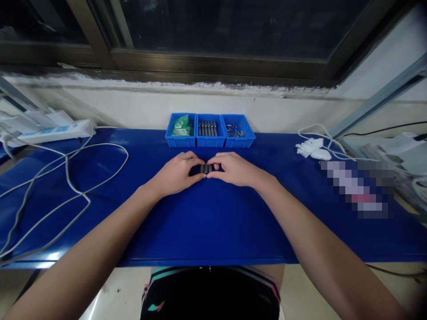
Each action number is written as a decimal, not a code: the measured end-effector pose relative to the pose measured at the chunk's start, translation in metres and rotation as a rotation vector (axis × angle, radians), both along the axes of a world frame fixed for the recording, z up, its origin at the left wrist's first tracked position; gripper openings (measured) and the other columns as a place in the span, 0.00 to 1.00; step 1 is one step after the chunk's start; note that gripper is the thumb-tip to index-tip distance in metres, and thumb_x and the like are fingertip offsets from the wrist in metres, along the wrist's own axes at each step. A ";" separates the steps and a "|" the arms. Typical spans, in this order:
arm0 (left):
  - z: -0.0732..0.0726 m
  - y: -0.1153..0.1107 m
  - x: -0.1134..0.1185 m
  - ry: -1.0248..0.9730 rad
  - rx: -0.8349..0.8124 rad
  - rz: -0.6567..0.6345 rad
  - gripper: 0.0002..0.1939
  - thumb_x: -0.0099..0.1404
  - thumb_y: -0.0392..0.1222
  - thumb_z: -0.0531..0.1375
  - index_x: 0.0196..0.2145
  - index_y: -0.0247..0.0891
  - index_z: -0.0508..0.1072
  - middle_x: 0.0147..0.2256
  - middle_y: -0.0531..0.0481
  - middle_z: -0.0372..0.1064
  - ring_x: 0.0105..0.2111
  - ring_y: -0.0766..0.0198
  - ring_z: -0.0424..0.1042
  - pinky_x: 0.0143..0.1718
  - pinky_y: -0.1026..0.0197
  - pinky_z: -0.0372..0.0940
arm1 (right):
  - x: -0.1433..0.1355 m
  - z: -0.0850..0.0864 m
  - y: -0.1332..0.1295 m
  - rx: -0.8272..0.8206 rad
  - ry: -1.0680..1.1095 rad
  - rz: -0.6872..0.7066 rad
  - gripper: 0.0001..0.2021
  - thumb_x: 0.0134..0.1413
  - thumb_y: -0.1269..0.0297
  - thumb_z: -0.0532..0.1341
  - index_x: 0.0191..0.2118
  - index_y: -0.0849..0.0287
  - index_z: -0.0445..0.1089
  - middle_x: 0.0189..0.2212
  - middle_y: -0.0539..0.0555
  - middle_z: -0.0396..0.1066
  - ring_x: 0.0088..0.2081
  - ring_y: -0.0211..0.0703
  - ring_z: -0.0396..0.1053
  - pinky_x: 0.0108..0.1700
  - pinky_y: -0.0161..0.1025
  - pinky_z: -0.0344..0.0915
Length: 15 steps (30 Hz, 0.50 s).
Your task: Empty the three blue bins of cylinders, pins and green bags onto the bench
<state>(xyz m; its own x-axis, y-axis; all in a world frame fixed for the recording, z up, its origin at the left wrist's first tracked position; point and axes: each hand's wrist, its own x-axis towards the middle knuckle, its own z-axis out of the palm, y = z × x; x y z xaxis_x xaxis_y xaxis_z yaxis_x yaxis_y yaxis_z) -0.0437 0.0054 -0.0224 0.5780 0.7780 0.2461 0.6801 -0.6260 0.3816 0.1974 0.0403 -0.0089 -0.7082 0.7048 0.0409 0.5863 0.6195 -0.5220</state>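
Both my hands meet over the middle of the blue table. My left hand (182,173) pinches the left end of a few small dark cylindrical pieces (206,169) lined up side by side. From the right, my right hand (231,169) grips the same pieces between thumb and fingers. The fingertips hide part of them, so their exact kind cannot be told. Just beyond the hands stand three joined blue bins: the left bin (182,141) holds green packets, the middle bin (211,141) a row of dark metal cylinders, the right bin (239,141) small shiny metal parts.
White cables (66,178) loop over the table's left side, near a power strip (53,133). At the right lie crumpled white tissue (310,147), a white mouse-like object (320,154) and more cable. A wall and window frame rise behind the table (207,222).
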 end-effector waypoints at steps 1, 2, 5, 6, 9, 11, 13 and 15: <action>0.000 0.000 0.000 -0.002 0.008 0.000 0.15 0.72 0.45 0.63 0.52 0.37 0.78 0.48 0.41 0.74 0.50 0.50 0.73 0.54 0.46 0.69 | 0.000 -0.001 0.001 0.005 0.000 0.001 0.11 0.62 0.54 0.66 0.45 0.54 0.78 0.36 0.52 0.70 0.36 0.42 0.66 0.40 0.41 0.58; 0.000 0.000 0.000 -0.005 0.013 0.000 0.15 0.72 0.45 0.63 0.52 0.36 0.78 0.48 0.41 0.74 0.50 0.50 0.73 0.54 0.46 0.69 | 0.001 -0.001 0.001 0.010 0.000 0.002 0.12 0.62 0.54 0.66 0.45 0.54 0.78 0.36 0.52 0.70 0.37 0.43 0.67 0.41 0.41 0.59; 0.000 -0.001 0.001 -0.014 0.009 0.001 0.14 0.72 0.44 0.64 0.52 0.36 0.78 0.49 0.41 0.74 0.50 0.51 0.73 0.55 0.46 0.69 | 0.003 -0.001 0.002 0.004 0.001 -0.007 0.15 0.60 0.52 0.68 0.47 0.54 0.78 0.38 0.52 0.71 0.38 0.44 0.67 0.41 0.42 0.60; 0.000 -0.001 0.001 -0.014 0.005 0.001 0.14 0.72 0.44 0.63 0.51 0.36 0.78 0.49 0.41 0.74 0.50 0.51 0.73 0.55 0.46 0.69 | 0.003 -0.001 0.002 -0.003 0.002 -0.014 0.16 0.59 0.51 0.68 0.47 0.54 0.78 0.38 0.52 0.71 0.38 0.44 0.67 0.41 0.42 0.61; 0.001 -0.001 0.002 -0.016 0.002 0.001 0.13 0.72 0.45 0.63 0.50 0.36 0.78 0.48 0.42 0.74 0.50 0.50 0.74 0.55 0.45 0.69 | 0.006 0.001 0.002 -0.023 0.000 -0.030 0.17 0.59 0.51 0.69 0.48 0.55 0.79 0.39 0.53 0.72 0.37 0.43 0.67 0.41 0.42 0.62; 0.002 -0.001 0.002 -0.020 -0.003 0.008 0.12 0.72 0.45 0.62 0.49 0.37 0.78 0.48 0.41 0.74 0.50 0.50 0.74 0.55 0.44 0.69 | 0.006 0.003 0.001 -0.034 -0.003 -0.037 0.16 0.59 0.54 0.68 0.50 0.55 0.79 0.40 0.53 0.73 0.37 0.42 0.68 0.42 0.42 0.63; 0.002 -0.002 0.002 -0.027 -0.018 0.019 0.12 0.71 0.45 0.62 0.48 0.37 0.78 0.48 0.42 0.75 0.50 0.50 0.74 0.54 0.45 0.69 | 0.007 0.004 0.000 -0.046 -0.005 -0.039 0.15 0.60 0.56 0.68 0.50 0.56 0.79 0.41 0.54 0.74 0.36 0.41 0.68 0.42 0.42 0.64; 0.003 -0.002 0.001 -0.028 -0.029 0.023 0.11 0.71 0.46 0.62 0.46 0.38 0.78 0.48 0.42 0.75 0.49 0.50 0.74 0.53 0.45 0.69 | 0.007 0.005 0.000 -0.059 -0.005 -0.040 0.17 0.59 0.56 0.68 0.51 0.56 0.79 0.41 0.54 0.75 0.36 0.41 0.68 0.42 0.43 0.64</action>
<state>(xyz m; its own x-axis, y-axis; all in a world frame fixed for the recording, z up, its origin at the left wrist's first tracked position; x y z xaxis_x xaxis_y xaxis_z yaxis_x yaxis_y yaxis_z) -0.0423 0.0036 -0.0198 0.5531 0.7980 0.2393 0.6829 -0.5988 0.4184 0.2039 0.0399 -0.0038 -0.6796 0.7336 -0.0045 0.6124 0.5640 -0.5539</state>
